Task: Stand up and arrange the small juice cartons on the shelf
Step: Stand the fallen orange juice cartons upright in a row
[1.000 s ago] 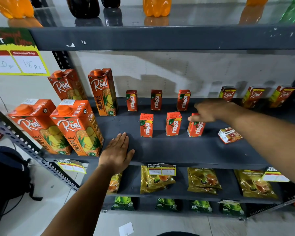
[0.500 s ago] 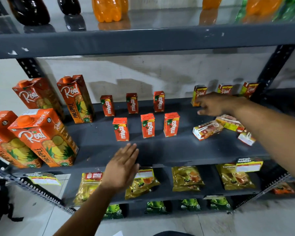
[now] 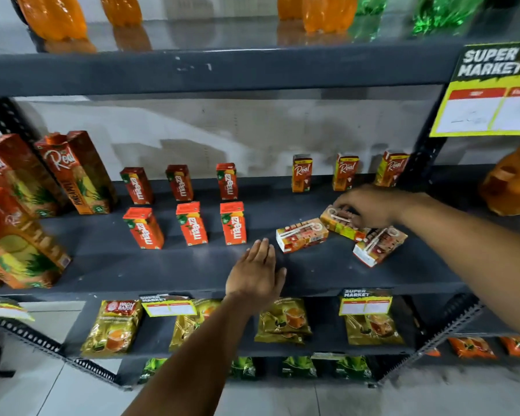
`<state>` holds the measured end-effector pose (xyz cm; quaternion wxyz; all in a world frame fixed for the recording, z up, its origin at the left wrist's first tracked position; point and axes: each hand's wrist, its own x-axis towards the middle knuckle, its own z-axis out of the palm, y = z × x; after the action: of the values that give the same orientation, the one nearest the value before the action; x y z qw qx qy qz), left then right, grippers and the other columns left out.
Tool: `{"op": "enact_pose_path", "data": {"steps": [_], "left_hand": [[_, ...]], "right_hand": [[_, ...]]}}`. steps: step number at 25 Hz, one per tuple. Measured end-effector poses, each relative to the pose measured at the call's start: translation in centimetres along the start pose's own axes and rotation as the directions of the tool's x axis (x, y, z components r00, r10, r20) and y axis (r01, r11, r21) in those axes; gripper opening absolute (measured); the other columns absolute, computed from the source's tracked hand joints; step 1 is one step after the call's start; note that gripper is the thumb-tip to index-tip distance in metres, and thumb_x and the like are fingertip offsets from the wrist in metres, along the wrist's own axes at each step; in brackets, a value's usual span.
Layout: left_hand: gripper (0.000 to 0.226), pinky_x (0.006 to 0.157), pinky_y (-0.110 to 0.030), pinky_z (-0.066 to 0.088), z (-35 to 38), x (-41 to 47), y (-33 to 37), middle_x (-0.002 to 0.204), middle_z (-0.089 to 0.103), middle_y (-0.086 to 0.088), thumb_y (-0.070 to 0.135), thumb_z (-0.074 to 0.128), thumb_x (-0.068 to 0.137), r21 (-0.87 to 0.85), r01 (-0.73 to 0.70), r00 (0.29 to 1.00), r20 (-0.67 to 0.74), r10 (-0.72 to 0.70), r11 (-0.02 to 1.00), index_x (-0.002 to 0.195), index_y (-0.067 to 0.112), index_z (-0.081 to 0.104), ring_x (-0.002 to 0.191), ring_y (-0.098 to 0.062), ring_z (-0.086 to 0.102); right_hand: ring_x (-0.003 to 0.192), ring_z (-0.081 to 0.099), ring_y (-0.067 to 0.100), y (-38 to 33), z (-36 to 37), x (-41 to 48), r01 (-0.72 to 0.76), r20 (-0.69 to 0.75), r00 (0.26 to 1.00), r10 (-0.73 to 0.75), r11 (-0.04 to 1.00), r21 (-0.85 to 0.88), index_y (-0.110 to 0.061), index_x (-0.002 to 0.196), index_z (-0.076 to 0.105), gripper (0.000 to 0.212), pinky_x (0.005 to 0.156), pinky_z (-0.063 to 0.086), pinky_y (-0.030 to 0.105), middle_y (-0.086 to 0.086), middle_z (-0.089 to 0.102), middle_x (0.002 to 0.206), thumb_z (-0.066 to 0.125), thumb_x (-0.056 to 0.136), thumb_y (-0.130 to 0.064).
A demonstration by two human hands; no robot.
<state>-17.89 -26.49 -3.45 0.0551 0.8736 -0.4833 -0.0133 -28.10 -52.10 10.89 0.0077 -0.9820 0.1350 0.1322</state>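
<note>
Three small Real juice cartons lie flat on the dark shelf [image 3: 312,274]: a left one [image 3: 301,234], a middle one [image 3: 341,223] and a right one [image 3: 379,246]. My right hand [image 3: 370,207] rests over the middle carton, its fingers curled onto the top end. My left hand [image 3: 254,273] lies open, fingers apart, at the shelf's front edge just left of the left carton. Three more Real cartons [image 3: 345,172] stand upright at the back. Six red Maaza cartons [image 3: 192,223] stand in two rows to the left.
Tall Real pineapple cartons [image 3: 78,172] stand at the left end. Soda bottles [image 3: 327,12] line the shelf above. A yellow price sign [image 3: 490,94] hangs at the upper right. Gold tea pouches [image 3: 284,321] lie on the shelf below. An orange bag [image 3: 511,181] sits far right.
The view has swung right. My right hand has dropped from the standing back carton onto the middle fallen carton. My left hand has moved up to the shelf's front edge.
</note>
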Motion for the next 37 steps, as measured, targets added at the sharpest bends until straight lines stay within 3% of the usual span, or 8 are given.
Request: {"op": "enact_pose_path", "data": {"steps": [5,15,20,23,27,31,34,37], "left_hand": [[0.075,0.118,-0.036,-0.002,-0.6,0.0,0.5,0.161,-0.001,-0.014,0.053,0.013,0.095,0.048,0.031,0.997,0.063,-0.034,0.998,0.149,0.002,0.005,0.147,-0.025,-0.004],[0.080,0.115,-0.034,-0.004,-0.5,0.3,-0.7,0.161,-0.002,-0.012,0.061,0.011,0.092,0.061,-0.034,0.998,0.060,0.030,0.998,0.150,0.006,0.002,0.147,-0.023,-0.005],[0.085,0.116,-0.035,-0.004,-0.4,0.4,-1.0,0.161,0.000,-0.014,0.064,0.006,0.089,0.060,-0.046,0.998,0.041,0.044,0.997,0.149,0.004,0.003,0.147,-0.025,-0.004],[0.085,0.116,-0.034,-0.005,-0.3,0.4,-1.0,0.161,0.000,-0.015,0.064,0.005,0.089,0.061,-0.052,0.998,0.025,0.051,0.997,0.149,0.003,0.004,0.147,-0.025,-0.005],[0.084,0.114,-0.033,-0.008,-0.3,0.3,-0.9,0.161,-0.002,-0.014,0.064,0.002,0.090,0.075,-0.054,0.998,0.026,0.052,0.996,0.149,0.004,0.002,0.147,-0.024,-0.007],[0.084,0.114,-0.033,-0.009,-0.3,0.1,-0.9,0.161,-0.003,-0.013,0.064,0.001,0.089,0.082,-0.044,0.999,0.028,0.042,0.996,0.149,0.004,0.001,0.147,-0.023,-0.007],[0.085,0.113,-0.033,-0.010,-0.4,0.2,-0.8,0.161,-0.004,-0.012,0.065,-0.002,0.088,0.080,-0.036,0.999,0.033,0.033,0.996,0.149,0.005,0.000,0.147,-0.023,-0.008],[0.085,0.112,-0.033,-0.010,-0.4,0.3,-0.8,0.161,-0.005,-0.011,0.065,-0.001,0.088,0.078,-0.038,0.999,0.041,0.035,0.996,0.149,0.006,0.000,0.147,-0.023,-0.008]], "right_hand": [[0.114,0.052,0.022,-4.5,0.8,2.4,0.193,-0.044,0.980,-0.192,0.981,0.021,-0.026,0.129,0.054,0.050,0.092,0.045,0.043,0.001,0.059,0.128,0.069,0.081,-0.022],[0.096,0.054,0.022,-7.7,3.3,5.8,0.191,-0.002,0.982,-0.191,0.981,-0.032,-0.021,0.112,0.061,0.046,0.070,0.034,0.033,0.006,0.063,0.112,0.078,0.070,-0.021],[0.093,0.057,0.021,-7.1,3.8,5.9,-0.002,-0.230,0.971,0.058,0.972,0.234,-0.023,0.114,0.057,0.055,0.070,0.040,0.032,0.004,0.063,0.112,0.081,0.066,-0.034],[0.095,0.057,0.022,-8.6,5.9,5.6,-0.025,-0.459,0.783,0.421,0.757,0.653,-0.016,0.108,0.054,0.058,0.074,0.042,0.030,0.006,0.062,0.107,0.083,0.064,-0.039],[0.099,0.054,0.025,-11.0,9.0,5.9,-0.003,-0.497,0.612,0.615,0.630,0.776,-0.007,0.108,0.049,0.059,0.073,0.041,0.029,0.012,0.054,0.107,0.082,0.067,-0.034],[0.107,0.051,0.029,-11.6,9.6,5.7,0.015,-0.487,0.608,0.627,0.605,0.796,-0.001,0.115,0.046,0.067,0.077,0.037,0.026,0.017,0.050,0.114,0.080,0.070,-0.036],[0.114,0.047,0.026,-11.4,8.2,4.7,0.047,-0.470,0.636,0.612,0.577,0.815,-0.006,0.129,0.036,0.093,0.079,0.038,0.028,0.015,0.044,0.129,0.077,0.063,-0.058],[0.106,0.052,0.025,-10.2,4.8,4.9,-0.101,-0.450,0.711,0.541,0.711,0.696,-0.013,0.121,0.047,0.085,0.076,0.041,0.030,0.012,0.050,0.123,0.068,0.063,-0.071]]}}
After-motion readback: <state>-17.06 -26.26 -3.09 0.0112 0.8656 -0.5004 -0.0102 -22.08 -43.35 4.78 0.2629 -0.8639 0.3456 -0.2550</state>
